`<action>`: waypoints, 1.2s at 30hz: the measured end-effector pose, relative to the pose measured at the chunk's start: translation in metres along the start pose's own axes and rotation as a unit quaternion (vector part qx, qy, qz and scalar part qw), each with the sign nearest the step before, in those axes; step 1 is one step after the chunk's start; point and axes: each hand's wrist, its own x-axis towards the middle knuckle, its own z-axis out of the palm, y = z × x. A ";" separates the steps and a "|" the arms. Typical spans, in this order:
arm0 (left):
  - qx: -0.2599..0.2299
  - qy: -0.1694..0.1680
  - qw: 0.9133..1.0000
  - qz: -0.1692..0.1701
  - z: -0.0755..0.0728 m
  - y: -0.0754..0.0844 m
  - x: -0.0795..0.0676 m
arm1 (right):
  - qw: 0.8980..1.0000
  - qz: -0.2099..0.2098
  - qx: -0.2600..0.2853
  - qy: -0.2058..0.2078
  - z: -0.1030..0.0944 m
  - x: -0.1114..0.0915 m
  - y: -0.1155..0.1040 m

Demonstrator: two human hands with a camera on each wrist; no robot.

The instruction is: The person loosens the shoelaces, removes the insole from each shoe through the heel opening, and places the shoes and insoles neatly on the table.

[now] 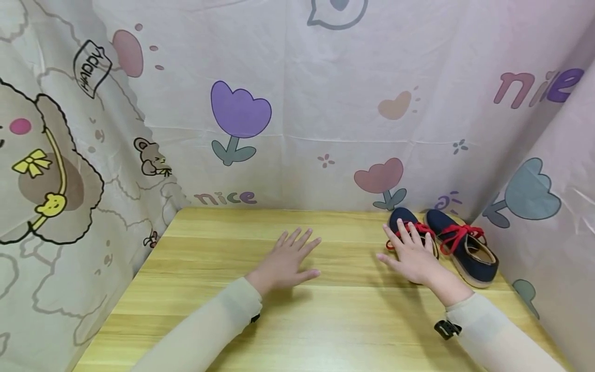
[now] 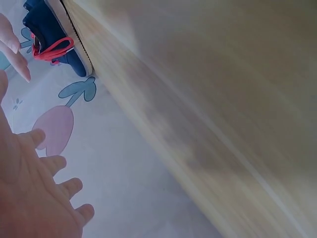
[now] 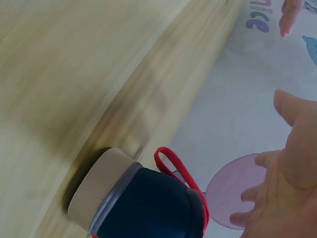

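Two navy shoes with red laces stand side by side at the table's back right. In the head view, my right hand [image 1: 411,258] is spread in front of the left shoe [image 1: 401,216] and partly hides it; the right shoe [image 1: 465,248] shows beyond it. The right wrist view shows the heel of a shoe [image 3: 148,206] below and beside the right hand [image 3: 287,178], apart from it. My left hand [image 1: 284,261] hovers with spread fingers over the middle of the table, holding nothing. The left wrist view shows that hand [image 2: 34,188] and a shoe [image 2: 54,39] farther off.
The light wooden table [image 1: 353,330] runs back to a white printed curtain [image 1: 302,103]. More printed cloth [image 1: 60,206] hangs along the left side and the right side. Dark clips [image 1: 447,329] sit at the sleeve cuffs.
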 end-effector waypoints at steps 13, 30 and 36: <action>0.009 -0.013 1.000 0.003 0.008 0.005 0.011 | 0.997 0.067 0.012 -0.021 0.001 0.004 0.005; -0.002 -0.002 1.000 0.008 0.010 0.012 0.024 | 0.992 0.122 0.033 -0.011 0.002 0.013 0.020; -0.017 -0.004 1.000 0.003 0.012 0.012 0.029 | 0.991 0.129 0.038 -0.016 0.000 0.016 0.022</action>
